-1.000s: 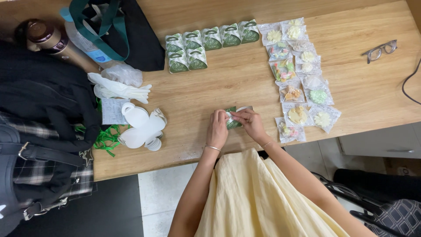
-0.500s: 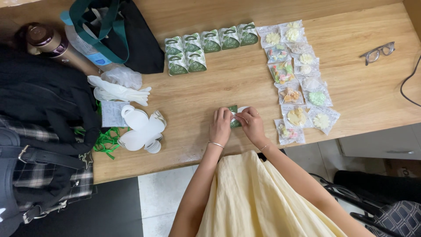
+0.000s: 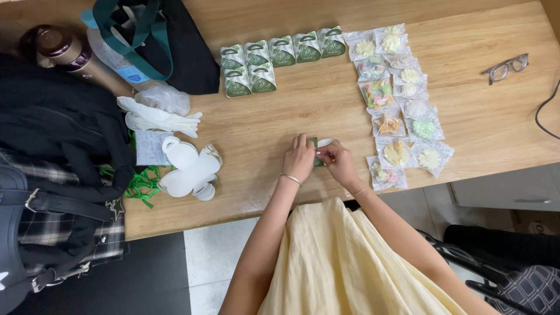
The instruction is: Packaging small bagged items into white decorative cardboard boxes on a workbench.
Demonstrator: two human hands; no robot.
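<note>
Near the front edge of the wooden bench (image 3: 280,125), both hands are meeting over a small green-and-white paper box (image 3: 319,150) that is only partly visible between them. The left hand (image 3: 298,158) is curled over the box's left side, its grip closed around the card so that little of it shows. The right hand (image 3: 338,161) is pinching a white flap at the top of the box between thumb and fingertips, the rest of its fingers tucked in.

Compared with a second ago, the hands are sitting slightly closer together and the white flap is now standing out more clearly above the green body, while the box itself has stayed at the same spot on the bench. Judging from this, the folding of the box looks to be well along, with the top being worked.

Further back, a row of finished green boxes (image 3: 277,57) is standing with handles up, well apart from the hands. To the right, clear sweet packets (image 3: 399,96) are lying in two columns, the nearest just beside the right wrist. A stack of flat white box blanks (image 3: 189,169) is resting to the left, near white gloves (image 3: 157,114) and green ribbon (image 3: 140,184). Spectacles (image 3: 506,67) are lying at the far right.
</note>
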